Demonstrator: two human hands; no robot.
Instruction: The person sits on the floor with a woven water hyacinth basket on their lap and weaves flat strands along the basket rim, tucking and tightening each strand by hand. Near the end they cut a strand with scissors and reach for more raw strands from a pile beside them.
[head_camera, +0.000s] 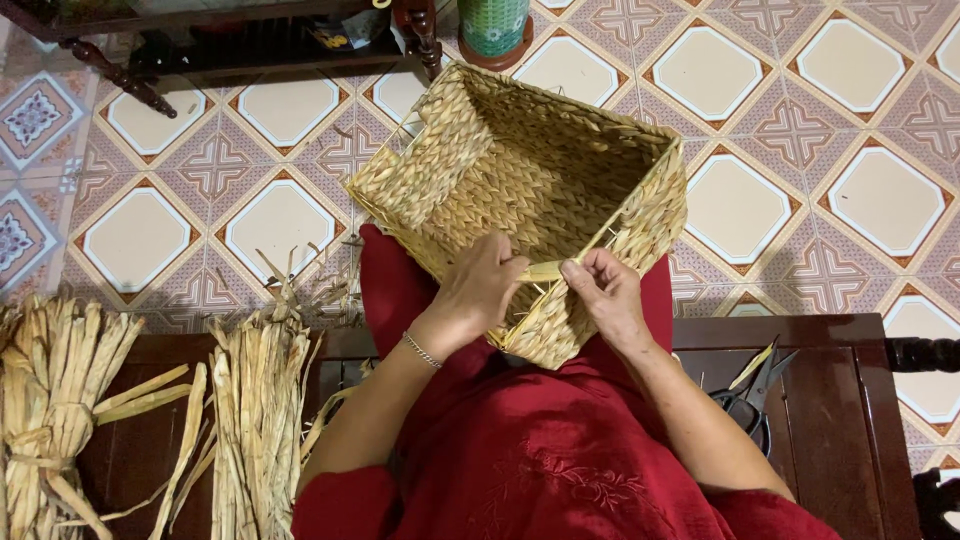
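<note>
Woven straw everywhere here. The big square basket (520, 190) sits tipped on the person's red-clad lap (530, 450), open side facing away over the tiled floor (850, 130). Bundles of dried stalks (250, 410) lie on the dark wooden bench (830, 400), scissors (750, 400) on the other side. Left hand (480, 290) and right hand (605, 290) both pinch one flat straw strand (543, 270) at the near rim. Looks like mid-weave; I'd guess the strand needs tucking tight.

I see no packages, labels, signs or screens anywhere around me: none on the floor, the bench or the low table.
</note>
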